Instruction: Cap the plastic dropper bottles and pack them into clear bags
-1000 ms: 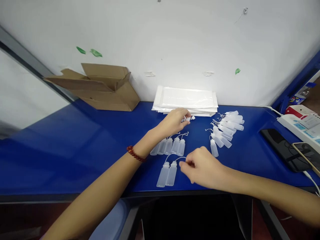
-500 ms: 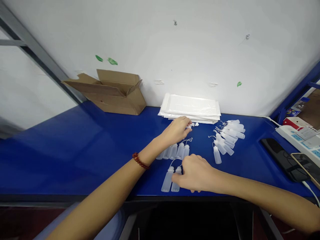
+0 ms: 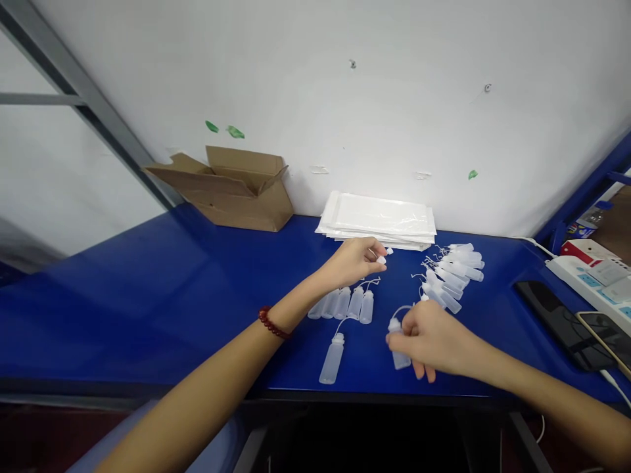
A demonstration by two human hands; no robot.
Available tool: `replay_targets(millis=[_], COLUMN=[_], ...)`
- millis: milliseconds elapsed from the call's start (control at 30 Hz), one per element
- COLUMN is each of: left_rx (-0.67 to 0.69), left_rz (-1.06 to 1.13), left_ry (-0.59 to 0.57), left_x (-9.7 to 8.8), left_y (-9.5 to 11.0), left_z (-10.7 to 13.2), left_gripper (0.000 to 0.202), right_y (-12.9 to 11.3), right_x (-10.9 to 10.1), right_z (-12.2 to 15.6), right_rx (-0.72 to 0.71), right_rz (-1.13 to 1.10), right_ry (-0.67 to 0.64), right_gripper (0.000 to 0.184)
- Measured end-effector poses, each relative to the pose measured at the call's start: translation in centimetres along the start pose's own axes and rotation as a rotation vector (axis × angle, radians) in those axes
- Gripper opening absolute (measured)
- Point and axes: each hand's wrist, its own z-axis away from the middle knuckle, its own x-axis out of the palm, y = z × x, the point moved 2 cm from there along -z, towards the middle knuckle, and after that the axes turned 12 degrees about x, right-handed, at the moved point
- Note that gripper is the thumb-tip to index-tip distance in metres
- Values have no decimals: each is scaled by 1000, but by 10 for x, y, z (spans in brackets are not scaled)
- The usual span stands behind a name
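My left hand (image 3: 355,261) pinches a small white cap (image 3: 381,261) between thumb and fingertips, just in front of the white packets. Another white cap (image 3: 389,251) lies beside those fingertips. Lower and to the right, my right hand (image 3: 436,338) grips a small translucent squeeze bottle (image 3: 401,359), nearly upright, with a thin bent strip curving from its neck. A single similar bottle (image 3: 331,361) lies near the table's front edge. Below my left wrist is a row of several bottles (image 3: 355,303). A fanned group of bottles (image 3: 456,266) lies at the right, partly hidden by my right hand.
Flat white packets (image 3: 379,213) are stacked against the wall. An open cardboard box (image 3: 241,197) stands at the back left of the blue table (image 3: 148,309). At the right are a black phone (image 3: 562,322), a second phone (image 3: 604,338), a power strip (image 3: 582,279) and cables.
My right hand has moved right, carrying one of the two front bottles away from the other. My left hand has drawn slightly back with a cap now visible in its fingers.
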Motion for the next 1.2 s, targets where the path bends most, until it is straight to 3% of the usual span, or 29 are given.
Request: replay_targets(millis=[133, 233, 367, 500, 633, 800, 1033, 1200], left_rx=[-84, -96, -53, 3, 155, 302, 222, 185], left_rz=[213, 282, 344, 334, 282, 153, 191, 221], left_ry=[-31, -82, -154, -104, -4, -81, 5, -23], left_x=[0, 0, 5, 10, 12, 18, 16, 15], left_y=[9, 18, 32, 42, 46, 47, 46, 46], left_z=[4, 7, 11, 14, 17, 20, 21, 21], left_gripper=[21, 24, 20, 18, 16, 14, 23, 22], right_y=[5, 13, 27, 35, 37, 40, 42, 42], right_x=[-34, -50, -50, -47, -45, -40, -36, -34], right_z=[-15, -28, -37, -40, -45, -50, -50, -49], right_rx=[-126, -260, -416, -512, -489, -474, -483, -528], right_rz=[86, 183, 101, 140, 247, 295, 359, 431], right_ry=[320, 630, 736, 868, 905, 903, 908, 939], right_gripper=[28, 28, 18, 18, 18, 16, 19, 21])
